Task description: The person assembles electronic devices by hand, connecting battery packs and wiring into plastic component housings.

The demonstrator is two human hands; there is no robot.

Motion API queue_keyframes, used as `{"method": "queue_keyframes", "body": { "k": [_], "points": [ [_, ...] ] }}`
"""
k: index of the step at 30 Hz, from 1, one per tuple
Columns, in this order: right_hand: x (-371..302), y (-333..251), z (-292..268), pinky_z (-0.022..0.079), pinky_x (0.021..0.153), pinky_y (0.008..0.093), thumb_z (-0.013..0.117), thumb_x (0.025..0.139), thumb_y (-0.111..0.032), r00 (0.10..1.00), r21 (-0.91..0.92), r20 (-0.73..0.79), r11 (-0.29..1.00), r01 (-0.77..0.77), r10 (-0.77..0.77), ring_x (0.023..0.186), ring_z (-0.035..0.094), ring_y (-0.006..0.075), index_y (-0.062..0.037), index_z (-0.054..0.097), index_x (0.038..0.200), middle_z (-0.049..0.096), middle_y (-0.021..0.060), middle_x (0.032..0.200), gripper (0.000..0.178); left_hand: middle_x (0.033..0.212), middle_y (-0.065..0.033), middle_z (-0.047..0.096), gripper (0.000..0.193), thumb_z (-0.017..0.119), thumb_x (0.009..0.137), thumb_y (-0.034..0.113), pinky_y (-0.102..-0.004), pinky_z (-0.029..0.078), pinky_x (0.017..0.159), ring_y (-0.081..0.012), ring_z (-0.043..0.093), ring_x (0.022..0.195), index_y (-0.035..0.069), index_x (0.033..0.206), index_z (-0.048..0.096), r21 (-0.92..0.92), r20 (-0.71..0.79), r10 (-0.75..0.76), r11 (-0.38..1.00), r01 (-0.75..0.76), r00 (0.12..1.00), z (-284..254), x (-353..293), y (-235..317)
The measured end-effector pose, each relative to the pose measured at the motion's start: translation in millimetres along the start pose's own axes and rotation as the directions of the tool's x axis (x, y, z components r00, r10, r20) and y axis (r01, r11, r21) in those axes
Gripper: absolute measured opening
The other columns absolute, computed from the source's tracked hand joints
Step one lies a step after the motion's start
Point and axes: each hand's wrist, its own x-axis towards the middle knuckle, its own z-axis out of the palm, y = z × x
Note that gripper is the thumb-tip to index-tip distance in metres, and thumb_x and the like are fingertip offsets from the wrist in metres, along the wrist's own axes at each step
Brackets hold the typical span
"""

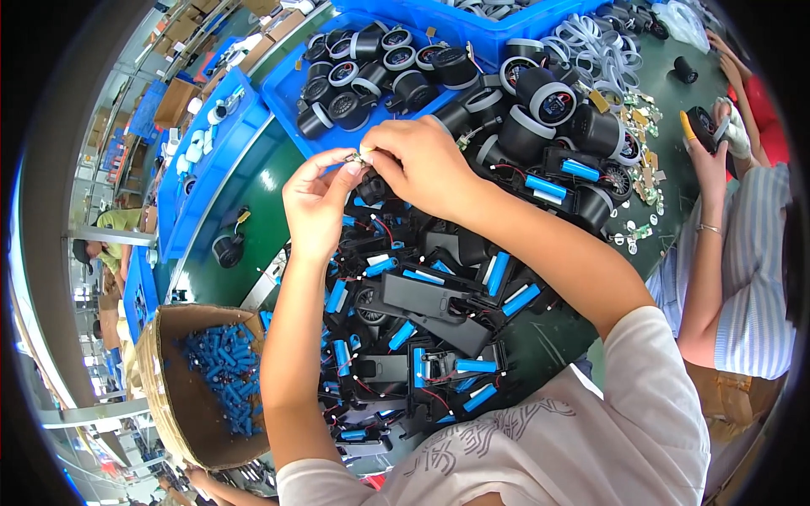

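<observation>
My left hand [314, 201] and my right hand [424, 169] meet above the table, fingertips pinched together. Between them is a tiny pale piece, too small to name. A small black rounded part [371, 187] hangs just below the fingertips and seems joined to that piece. Under my wrists lies a heap of flat black housings [426, 297] with blue cylindrical battery cells [499, 273] and thin red wires. Just beyond my hands, a blue tray [291, 88] holds black cylindrical fan units [348, 108] with grey rims.
A cardboard box [181, 413] of blue cells stands at the left. Circuit boards [645, 118] and grey rings [595, 42] lie at the right. One black unit [228, 250] rests on the green tabletop [268, 179]. A co-worker's hand [707, 160] holds a black part on the right.
</observation>
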Motion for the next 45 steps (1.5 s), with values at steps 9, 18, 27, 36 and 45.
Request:
{"method": "queue_keyframes", "body": {
  "k": [9,18,27,36,45],
  "points": [
    [3,-9,-1,0.037,0.065,0.038,0.057,0.075,-0.006,0.996,-0.166,-0.014,0.983,0.085,-0.088,0.067,0.054,0.0283,-0.005,0.057,0.073,0.056,0.0088,0.068,0.002,0.092,-0.0104,0.062,0.014,0.058,0.081,-0.006,-0.0256,0.051,0.076,-0.0157,0.062,0.082,-0.005,0.094,0.061,0.124,-0.02,0.054,0.991,-0.051,0.998,2,1,3],
    [5,-7,5,0.042,0.053,0.0385,0.054,0.069,-0.001,0.989,-0.006,0.084,0.993,-0.122,0.122,0.06,0.055,0.0322,-0.0001,0.056,0.072,0.059,0.0153,0.07,0.003,0.088,-0.0108,0.062,0.014,0.056,0.081,-0.006,-0.0245,0.051,0.071,-0.0155,0.063,0.079,-0.005,0.095,0.057,0.171,-0.026,0.008,0.985,-0.004,1.0,6,10,6],
    [7,20,-24,0.038,0.093,0.0388,0.066,0.062,-0.01,0.864,0.242,0.405,0.876,-0.418,0.3,0.114,0.043,0.0298,-0.0087,0.022,0.137,0.04,0.0199,0.127,0.087,0.086,-0.0063,0.058,0.024,0.057,0.077,-0.005,-0.0224,0.047,0.062,-0.0108,0.056,0.072,-0.001,0.1,0.051,0.274,0.297,-0.251,0.947,0.169,0.921,-43,35,38],
    [-6,-5,-9,0.034,0.099,0.0407,0.084,0.057,-0.022,0.776,0.469,0.622,0.743,-0.478,0.107,0.123,0.035,0.0344,-0.0088,-0.006,0.14,0.022,0.0273,0.137,0.123,0.092,-0.0113,0.059,0.028,0.06,0.073,-0.009,-0.0295,0.05,0.073,-0.019,0.06,0.08,-0.005,0.101,0.06,0.083,0.369,-0.153,0.988,0.132,0.917,-52,12,78],
    [-6,-9,-1,0.039,0.083,0.0279,0.081,0.061,-0.017,0.597,0.59,0.801,0.228,-0.775,-0.046,0.095,0.052,0.0185,-0.0027,0.04,0.126,0.056,0.0113,0.101,0.078,0.093,-0.0132,0.058,0.032,0.062,0.071,-0.012,-0.0296,0.051,0.073,-0.0201,0.06,0.081,-0.003,0.101,0.062,0.046,0.468,-0.056,0.998,0.039,0.882,-43,-7,97]
  ]
}}
